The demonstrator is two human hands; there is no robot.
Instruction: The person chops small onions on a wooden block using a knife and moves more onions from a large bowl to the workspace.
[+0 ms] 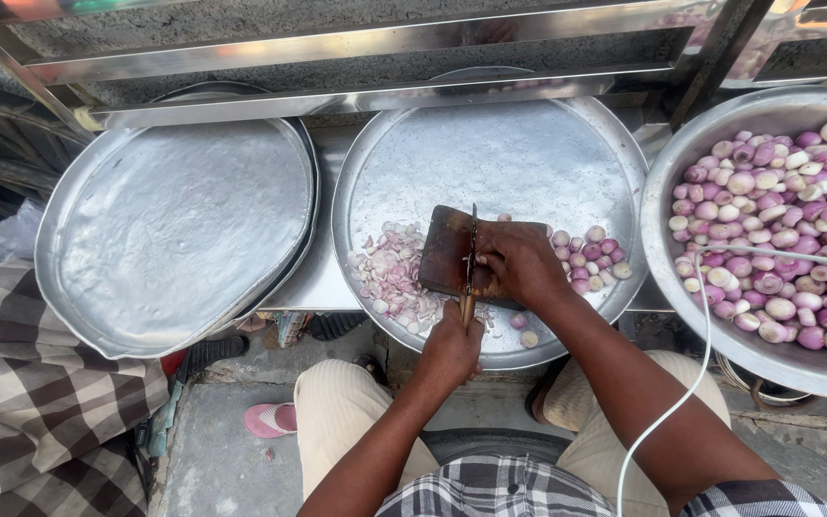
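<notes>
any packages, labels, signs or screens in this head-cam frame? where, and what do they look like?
None in view: no package, label, sign or screen.
Only unmarked ware: empty round steel tray at left, steel tray at centre under the wooden block, steel bowl of peeled shallots at right.

Probably a street-side food stall, steel frame [356, 43], big metal trays [174, 230] on a low bench, bowl [681, 163] of peeled shallots [777, 230], pavement below
</notes>
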